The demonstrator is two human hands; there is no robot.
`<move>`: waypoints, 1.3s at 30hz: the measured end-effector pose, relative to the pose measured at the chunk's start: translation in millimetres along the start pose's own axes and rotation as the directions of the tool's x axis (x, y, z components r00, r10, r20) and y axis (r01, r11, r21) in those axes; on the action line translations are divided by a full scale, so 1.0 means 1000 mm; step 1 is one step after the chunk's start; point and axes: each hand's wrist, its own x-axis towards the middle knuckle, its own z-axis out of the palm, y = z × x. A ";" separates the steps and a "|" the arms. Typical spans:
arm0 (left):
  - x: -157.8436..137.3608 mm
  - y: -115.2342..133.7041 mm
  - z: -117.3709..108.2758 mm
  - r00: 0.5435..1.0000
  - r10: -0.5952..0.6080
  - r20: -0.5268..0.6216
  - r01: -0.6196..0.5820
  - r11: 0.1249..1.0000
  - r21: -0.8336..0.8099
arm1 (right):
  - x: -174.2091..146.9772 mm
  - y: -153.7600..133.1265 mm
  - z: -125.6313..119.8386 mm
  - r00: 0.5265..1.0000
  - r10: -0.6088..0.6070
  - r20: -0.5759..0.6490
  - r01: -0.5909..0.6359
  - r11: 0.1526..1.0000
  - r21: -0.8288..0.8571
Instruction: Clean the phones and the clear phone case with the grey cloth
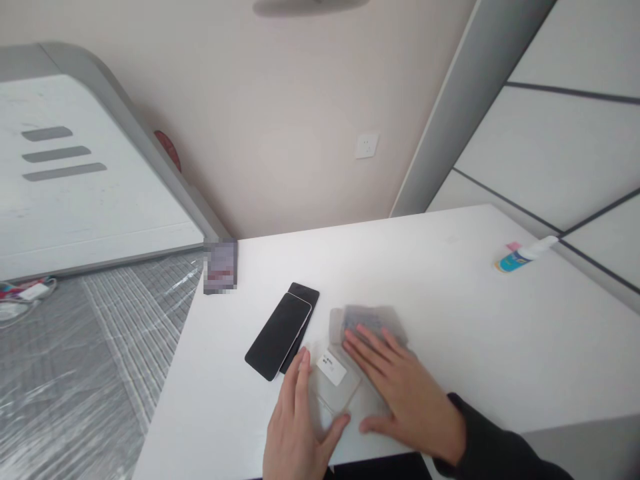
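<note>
A clear plastic pouch (350, 390) with a white printed label (331, 367) lies flat on the white table (430, 267). Against its left edge rests my left hand (299, 417), fingers stretched forward and thumb apart. My right hand (400, 380) is spread over the pouch's upper right part, its fingertips on a blurred greyish printed area (367, 317). Part of the pouch is hidden under that hand. Just left of the pouch, a black phone or screen panel (278, 337) with a light edge overlaps a second dark one (306, 292).
A blue and white bottle (520, 257) lies at the table's right side, by a small pink piece (513, 246). A pixelated dark item (221, 267) sits at the far left corner. A plastic-covered bed (125, 347) adjoins on the left; a wall socket (367, 145) is behind.
</note>
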 end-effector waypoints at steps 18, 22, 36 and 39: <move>-0.032 -0.009 -0.007 0.998 0.027 -0.052 -0.015 0.975 0.222 | 0.008 -0.019 0.012 0.996 0.086 -0.033 -0.085 0.995 0.044; -0.025 -0.002 -0.008 0.993 0.094 -0.066 -0.071 0.954 0.291 | 0.009 -0.017 0.018 0.995 0.077 -0.061 -0.075 0.997 0.032; -0.016 0.007 0.026 0.990 -0.091 -0.103 0.077 0.988 -0.131 | 0.008 -0.018 0.037 0.959 0.174 -0.226 -0.193 0.979 -0.066; -0.019 0.014 0.036 0.985 -0.132 -0.112 0.106 0.972 -0.210 | 0.007 -0.014 0.031 0.947 0.178 -0.269 -0.205 0.976 -0.077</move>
